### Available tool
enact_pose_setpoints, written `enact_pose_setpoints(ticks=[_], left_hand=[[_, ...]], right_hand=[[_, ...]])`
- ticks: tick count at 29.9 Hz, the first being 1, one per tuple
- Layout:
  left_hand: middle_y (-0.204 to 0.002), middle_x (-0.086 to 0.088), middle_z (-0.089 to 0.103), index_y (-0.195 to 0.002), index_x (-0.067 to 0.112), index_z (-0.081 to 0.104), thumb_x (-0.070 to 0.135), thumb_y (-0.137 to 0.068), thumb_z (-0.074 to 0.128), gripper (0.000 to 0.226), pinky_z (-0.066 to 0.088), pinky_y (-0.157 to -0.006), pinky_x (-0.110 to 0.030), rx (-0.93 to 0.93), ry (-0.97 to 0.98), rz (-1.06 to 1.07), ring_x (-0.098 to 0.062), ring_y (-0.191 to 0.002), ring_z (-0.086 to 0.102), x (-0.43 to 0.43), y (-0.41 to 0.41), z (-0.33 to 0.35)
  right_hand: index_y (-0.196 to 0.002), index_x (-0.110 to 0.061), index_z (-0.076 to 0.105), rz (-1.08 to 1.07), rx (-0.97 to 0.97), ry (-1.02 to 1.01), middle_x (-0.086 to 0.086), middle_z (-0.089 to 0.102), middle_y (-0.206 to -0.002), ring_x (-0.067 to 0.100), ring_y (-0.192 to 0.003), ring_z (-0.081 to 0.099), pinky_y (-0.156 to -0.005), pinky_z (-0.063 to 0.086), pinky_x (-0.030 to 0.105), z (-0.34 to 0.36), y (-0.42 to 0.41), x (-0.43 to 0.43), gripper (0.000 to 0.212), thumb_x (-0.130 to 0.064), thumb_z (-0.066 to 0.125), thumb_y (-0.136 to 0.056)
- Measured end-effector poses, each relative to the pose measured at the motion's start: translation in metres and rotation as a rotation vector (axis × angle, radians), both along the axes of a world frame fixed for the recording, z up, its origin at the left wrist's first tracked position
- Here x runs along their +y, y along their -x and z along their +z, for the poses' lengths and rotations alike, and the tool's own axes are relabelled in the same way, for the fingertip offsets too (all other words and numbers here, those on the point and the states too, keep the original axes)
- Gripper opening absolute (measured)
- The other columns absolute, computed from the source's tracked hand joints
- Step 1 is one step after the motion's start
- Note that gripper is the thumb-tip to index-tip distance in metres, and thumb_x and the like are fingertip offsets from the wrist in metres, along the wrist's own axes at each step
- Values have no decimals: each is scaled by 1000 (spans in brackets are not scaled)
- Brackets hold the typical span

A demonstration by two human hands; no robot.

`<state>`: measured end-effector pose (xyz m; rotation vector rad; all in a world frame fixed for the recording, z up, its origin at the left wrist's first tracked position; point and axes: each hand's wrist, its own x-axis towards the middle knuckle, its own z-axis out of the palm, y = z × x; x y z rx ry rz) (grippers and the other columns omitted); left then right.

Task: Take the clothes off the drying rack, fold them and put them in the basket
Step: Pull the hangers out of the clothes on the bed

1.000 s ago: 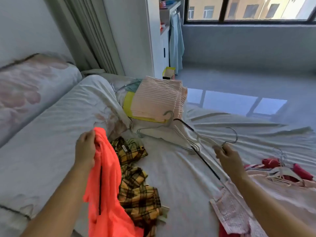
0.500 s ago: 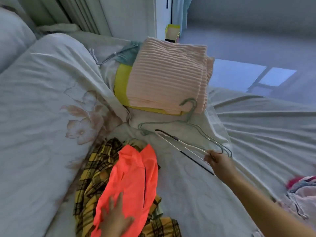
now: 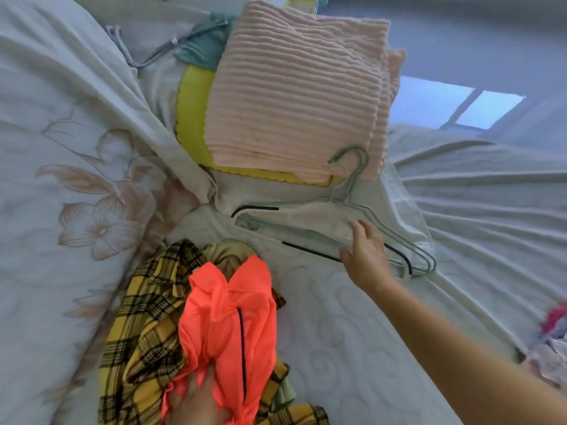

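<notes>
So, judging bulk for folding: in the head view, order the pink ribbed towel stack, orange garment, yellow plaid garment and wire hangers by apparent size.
1. Pink ribbed towel stack
2. Orange garment and yellow plaid garment, unranked since the plaid lies partly covered
3. Wire hangers, smallest

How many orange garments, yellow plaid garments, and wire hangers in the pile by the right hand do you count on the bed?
Orange garment: 1
Yellow plaid garment: 1
Wire hangers, counted by their hooks: 3
Total: 5
</notes>
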<state>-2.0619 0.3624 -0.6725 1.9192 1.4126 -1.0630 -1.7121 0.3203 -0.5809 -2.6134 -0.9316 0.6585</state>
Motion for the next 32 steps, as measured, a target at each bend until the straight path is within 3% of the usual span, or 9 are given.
enact_pose_setpoints(ticks=[5, 7, 9, 11, 15, 18, 22, 29, 32], left_hand=[[-155, -3, -14, -144, 33, -14, 64, -64, 57, 111, 6, -116, -41, -78, -6, -14, -25, -144, -10, 6, -5, 20], [-156, -10, 7, -148, 25, 1, 63, -69, 57, 104, 18, -115, -41, -101, -41, 52, -26, -144, 10, 7, -7, 27], [-150, -20, 25, -147, 12, 20, 45, -77, 67, 90, 25, -112, -44, -151, -101, 165, -33, -138, 26, 4, -15, 35], [-146, -25, 32, -142, 1, 29, 26, -80, 70, 79, 26, -111, -45, -211, -162, 194, -38, -135, 31, -4, -29, 46], [-147, -22, 32, -142, 0, 29, 19, -87, 63, 68, 27, -109, -42, -351, -213, 141, -36, -135, 32, -44, -88, 83], [-144, -24, 35, -140, 0, 32, 13, -92, 54, 54, 29, -105, -41, -565, -145, 292, -35, -132, 37, -101, -142, 110], [-134, -24, 44, -135, 1, 36, 11, -94, 49, 44, 36, -100, -45, -728, -36, 588, -35, -123, 46, -200, -208, 129], [-96, -10, 60, -115, 11, 42, 13, -96, 46, 20, 47, -67, -26, -755, 291, 798, -21, -82, 59, -408, -288, 136], [-91, -9, 62, -102, 12, 48, 13, -94, 48, 8, 47, -66, -28, -731, 351, 865, -21, -78, 61, -458, -309, 135]], right_hand=[[-141, -19, 30, 175, 132, 293, 2, 22, -151, 22, -136, 27, -109, 26, 29, -11, 19, -158, 50, -32, 45, -96], [-137, -15, 38, 37, 249, 395, 6, 33, -145, 23, -132, 35, -106, 30, 29, -9, 21, -230, 50, -38, 45, -93], [-128, -6, 49, -183, 315, 434, 15, 47, -134, 30, -123, 46, -100, 35, 30, -5, 16, -297, 54, -42, 48, -87], [-125, -3, 52, -321, 315, 454, 19, 52, -129, 31, -121, 47, -98, 35, 31, 0, 4, -358, 42, -25, 56, -90], [-121, 2, 55, -440, 261, 423, 23, 54, -126, 35, -121, 45, -100, 32, 36, 7, -30, -452, 36, -11, 59, -89], [-119, 9, 55, -558, 185, 316, 28, 52, -124, 39, -122, 43, -101, 30, 42, 15, -67, -493, 35, -4, 59, -87], [-131, 4, 45, -532, 189, 257, 24, 39, -138, 37, -127, 38, -103, 29, 41, 23, -132, -529, 40, -10, 51, -93], [-138, 1, 34, -418, 148, 204, 21, 33, -145, 35, -133, 31, -109, 26, 41, 0, -242, -582, 48, -8, 48, -93], [-146, -5, 22, -363, 123, 177, 13, 18, -155, 29, -142, 17, -116, 16, 39, -16, -276, -579, 59, -2, 45, -91]])
